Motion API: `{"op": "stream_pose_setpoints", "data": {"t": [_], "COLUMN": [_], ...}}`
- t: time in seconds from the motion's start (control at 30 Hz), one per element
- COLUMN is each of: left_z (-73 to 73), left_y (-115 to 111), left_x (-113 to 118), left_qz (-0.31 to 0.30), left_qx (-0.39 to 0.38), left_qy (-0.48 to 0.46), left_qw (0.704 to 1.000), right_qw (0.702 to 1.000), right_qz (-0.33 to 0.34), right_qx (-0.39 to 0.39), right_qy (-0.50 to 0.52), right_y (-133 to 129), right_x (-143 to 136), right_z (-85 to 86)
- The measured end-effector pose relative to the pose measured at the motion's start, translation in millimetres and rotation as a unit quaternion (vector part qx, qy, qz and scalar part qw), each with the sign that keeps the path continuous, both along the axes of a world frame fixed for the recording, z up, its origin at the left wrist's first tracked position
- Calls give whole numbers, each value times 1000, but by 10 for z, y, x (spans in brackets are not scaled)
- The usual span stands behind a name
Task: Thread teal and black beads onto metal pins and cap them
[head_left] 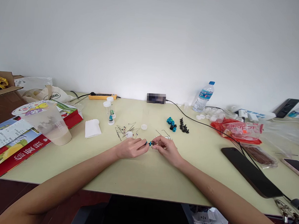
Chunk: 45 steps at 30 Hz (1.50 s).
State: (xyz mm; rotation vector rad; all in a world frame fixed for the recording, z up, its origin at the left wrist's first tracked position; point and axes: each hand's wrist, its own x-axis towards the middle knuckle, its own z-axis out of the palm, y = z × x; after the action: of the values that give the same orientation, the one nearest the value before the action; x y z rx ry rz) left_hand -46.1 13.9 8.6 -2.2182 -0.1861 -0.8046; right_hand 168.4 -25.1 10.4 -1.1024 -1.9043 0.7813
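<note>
Close together above the table, my left hand [133,148] and my right hand [168,150] are both closed on a small blue-and-black part [150,143]. My right thumb and forefinger pinch its black end, and my left fingertips meet the other side; its exact kind is too small to make out. Just beyond my left hand lie thin wire-like pieces with small coloured ends [125,129] and a white round cap [129,134]. Thin metal rods [166,133] lie behind my right hand. Farther right are a cluster of blue parts [172,124] and several black parts [184,126].
Two clear tubes with white caps [110,113] stand at the back left, near folded white paper [92,128]. A plastic drink cup [53,123] stands left. A water bottle [204,96] leans against the wall. Rightward lie a black phone [251,172] and a cable [204,122].
</note>
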Motion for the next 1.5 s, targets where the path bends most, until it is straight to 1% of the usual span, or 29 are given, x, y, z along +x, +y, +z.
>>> {"op": "stream_pose_setpoints", "data": {"t": [0.2, 0.3, 0.4, 0.53, 0.63, 0.87, 0.97, 1.1, 1.3, 1.4, 1.5], "left_z": [-8, 6, 24, 40, 45, 38, 26, 0, -11, -9, -20], "left_y": [6, 6, -1, -14, -15, 9, 8, 7, 20, 21, 21], "left_x": [4, 9, 11, 11, 11, 17, 25, 27, 18, 21, 29], "left_qz": [5, 3, 1, 0, 1, 13, 13, 15, 22, 21, 14], "left_qx": [-5, -9, -10, -8, -9, -22, -26, -31, -70, -62, -45], "left_qy": [0, -5, -1, 8, 10, 30, 42, 50, 51, 45, 39], "left_qw": [1000, 1000, 1000, 1000, 1000, 999, 999, 998, 996, 997, 998], "right_qw": [1000, 1000, 999, 998, 998, 999, 998, 996, 998, 998, 997], "right_qz": [1, 6, 4, 13, 23, 18, 5, 7, 15, 12, 9], "right_qx": [0, -13, -28, -27, -30, -25, -29, -21, -39, -40, -31], "right_qy": [-1, -5, -23, -49, -41, -21, -46, -88, -54, -48, -67], "right_y": [-7, -17, -22, -21, -25, -56, -45, -21, -24, -27, -26], "right_x": [-5, -2, 7, 13, 3, -27, -18, -7, -24, -22, -13], "right_z": [13, 34, 54, 68, 74, 89, 98, 103, 73, 73, 90]}}
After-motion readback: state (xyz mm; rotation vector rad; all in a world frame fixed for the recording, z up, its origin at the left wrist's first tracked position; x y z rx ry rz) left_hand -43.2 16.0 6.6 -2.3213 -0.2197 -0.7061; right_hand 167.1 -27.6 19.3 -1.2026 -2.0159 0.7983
